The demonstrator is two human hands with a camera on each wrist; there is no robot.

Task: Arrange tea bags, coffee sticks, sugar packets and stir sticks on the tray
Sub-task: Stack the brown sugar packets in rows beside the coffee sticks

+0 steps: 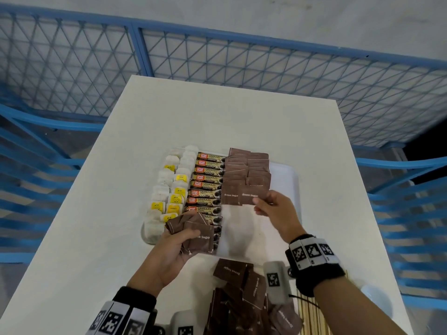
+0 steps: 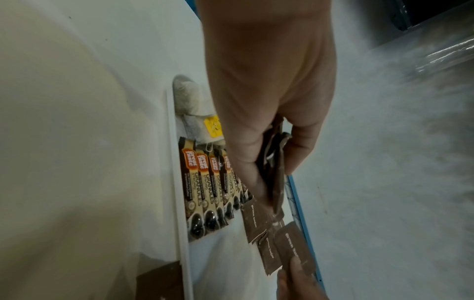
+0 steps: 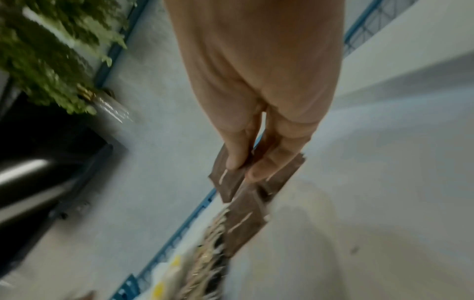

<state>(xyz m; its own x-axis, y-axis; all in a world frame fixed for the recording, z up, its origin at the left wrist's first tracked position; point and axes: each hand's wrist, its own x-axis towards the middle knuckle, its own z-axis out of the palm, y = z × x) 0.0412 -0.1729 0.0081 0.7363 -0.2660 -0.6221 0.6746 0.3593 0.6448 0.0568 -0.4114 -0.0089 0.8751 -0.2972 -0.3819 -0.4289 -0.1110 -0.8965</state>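
A white tray [image 1: 287, 170] on the white table carries tea bags [image 1: 169, 189] with yellow tags at its left, a column of coffee sticks [image 1: 205, 184] in the middle and overlapping brown sugar packets [image 1: 246, 170] to their right. My left hand [image 1: 174, 240] grips a bunch of brown sugar packets [image 1: 193, 233] over the tray's near left corner; these packets [image 2: 275, 178] are also in the left wrist view. My right hand [image 1: 271, 206] pinches one brown sugar packet [image 1: 251, 195] at the near end of the sugar rows, the same packet [image 3: 228, 178] showing between thumb and finger.
A loose heap of brown sugar packets [image 1: 239, 293] lies on the table in front of the tray. Wooden stir sticks [image 1: 312, 313] lie to their right. Blue mesh railings [image 1: 217, 56] and blue chairs [image 1: 406, 213] surround the table.
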